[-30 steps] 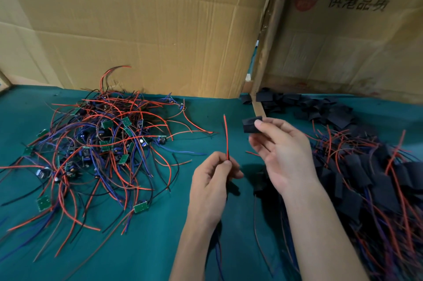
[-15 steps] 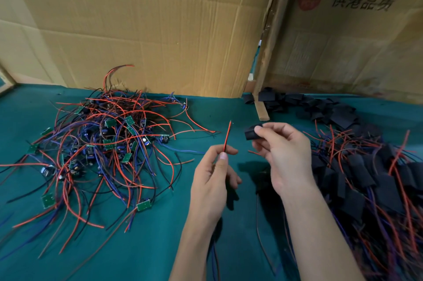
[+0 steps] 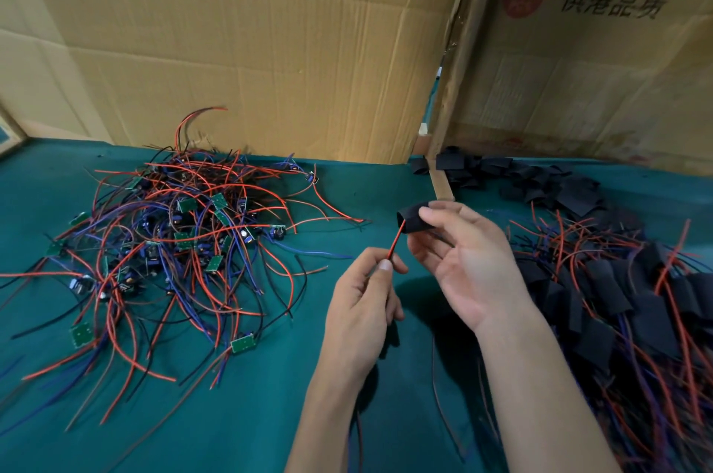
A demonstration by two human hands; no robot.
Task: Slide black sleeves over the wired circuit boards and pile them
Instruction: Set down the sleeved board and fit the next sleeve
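My left hand (image 3: 362,310) pinches a red-and-black wire pair (image 3: 395,243) between thumb and forefinger; its board hangs hidden below the hand. The wire's tip sits at the open mouth of a black sleeve (image 3: 412,220), which my right hand (image 3: 468,260) holds by its fingertips just above and to the right. A tangle of bare green circuit boards with red, blue and black wires (image 3: 181,245) lies at the left on the green table (image 3: 270,414). Sleeved boards are piled (image 3: 625,310) at the right.
Loose empty black sleeves (image 3: 540,179) lie at the back right. Cardboard walls (image 3: 270,48) close off the back of the table, with a wooden strip (image 3: 443,187) at their joint. Thin wires trail down between my forearms.
The wire has tilted to the right and its tip has reached the sleeve's mouth. My right hand has turned the sleeve's opening toward it.
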